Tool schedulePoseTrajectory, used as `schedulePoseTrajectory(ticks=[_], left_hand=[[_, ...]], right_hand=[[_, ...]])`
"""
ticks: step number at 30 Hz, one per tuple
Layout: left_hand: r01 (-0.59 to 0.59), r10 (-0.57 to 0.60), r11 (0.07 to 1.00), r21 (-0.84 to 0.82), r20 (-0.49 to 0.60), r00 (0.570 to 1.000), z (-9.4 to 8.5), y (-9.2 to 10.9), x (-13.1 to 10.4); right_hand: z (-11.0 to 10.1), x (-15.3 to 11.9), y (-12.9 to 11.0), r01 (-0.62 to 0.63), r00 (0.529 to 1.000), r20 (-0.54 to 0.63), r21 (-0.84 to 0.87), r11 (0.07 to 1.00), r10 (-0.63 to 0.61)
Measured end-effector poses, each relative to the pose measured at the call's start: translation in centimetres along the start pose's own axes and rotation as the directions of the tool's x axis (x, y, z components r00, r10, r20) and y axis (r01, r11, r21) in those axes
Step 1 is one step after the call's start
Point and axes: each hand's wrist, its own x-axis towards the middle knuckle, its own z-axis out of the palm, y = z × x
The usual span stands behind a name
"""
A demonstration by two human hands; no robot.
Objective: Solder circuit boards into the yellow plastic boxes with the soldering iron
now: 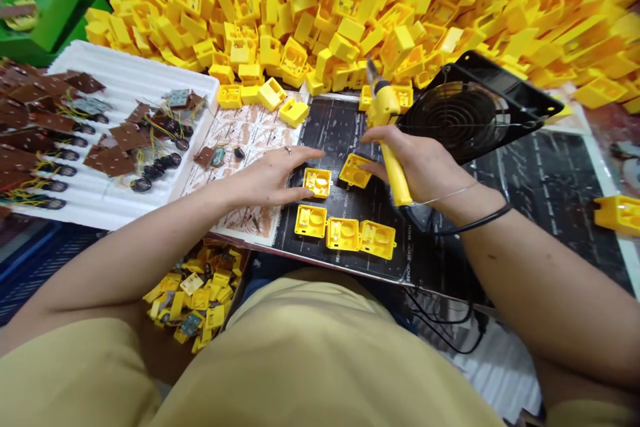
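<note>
My left hand (273, 177) has its thumb and index finger spread around a small yellow case (317, 183) that lies open side up on the black mat (327, 127). In my right hand (417, 157) is a yellow hot glue gun (387, 107), its nozzle pointing up and away from me. Beside my right fingers lies another yellow case (355, 171), slightly turned. Nearer to me, a row of three yellow cases (343, 233) rests on the mat, their insides facing up.
Yellow housings (345, 7) are heaped along the back. A black fan (465, 107) stands right of the glue gun. At left, a white foam tray (195, 87) holds brown boards and wired parts. A box of yellow pieces (200, 300) sits below the table edge.
</note>
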Motion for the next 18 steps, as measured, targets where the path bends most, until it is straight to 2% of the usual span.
schedulePoseTrajectory(ticks=[2, 6, 9, 11, 12, 13, 15, 17, 18], left_hand=[[0.016, -0.018, 0.999, 0.05, 0.034, 0.999, 0.2, 0.2, 0.5], [0.107, -0.123, 0.981, 0.165, 0.094, 0.988, 0.1, 0.7, 1.4], [0.12, -0.149, 0.972, 0.203, 0.133, 0.98, -0.7, 1.3, 1.2], [0.091, -0.125, 0.982, 0.164, 0.212, 0.969, -1.4, 1.5, 1.2], [0.098, -0.128, 0.985, 0.142, 0.217, 0.968, -1.8, 1.4, 1.4], [0.124, -0.148, 0.982, 0.14, 0.18, 0.972, -2.1, 1.0, 1.8], [0.217, -0.22, 0.952, 0.215, -0.01, 0.975, -2.5, -0.2, 3.1], [0.317, -0.258, 0.887, 0.337, -0.208, 0.943, -2.5, -2.0, 4.9], [0.346, -0.268, 0.857, 0.381, -0.245, 0.932, -2.4, -2.9, 5.8]], right_hand=[[0.4, -0.1, -0.2, -0.045, 0.998, -0.043, -0.087, 0.995, 0.041], [1.7, 0.2, -1.6, -0.117, 0.992, -0.075, -0.205, 0.972, 0.103], [2.8, 1.0, -2.3, -0.165, 0.984, -0.107, -0.224, 0.96, 0.144], [3.1, 1.3, -2.4, -0.143, 0.988, -0.094, -0.203, 0.969, 0.126], [3.0, 1.3, -2.3, -0.11, 0.992, -0.073, -0.183, 0.977, 0.099], [2.8, 1.1, -2.1, -0.065, 0.997, -0.045, -0.154, 0.986, 0.058], [2.2, 0.3, -1.9, 0.048, 0.999, 0.015, -0.078, 0.996, -0.047], [1.7, -0.9, -1.6, 0.132, 0.99, 0.045, -0.008, 0.991, -0.131], [1.5, -1.4, -1.5, 0.148, 0.988, 0.041, 0.011, 0.989, -0.148]])
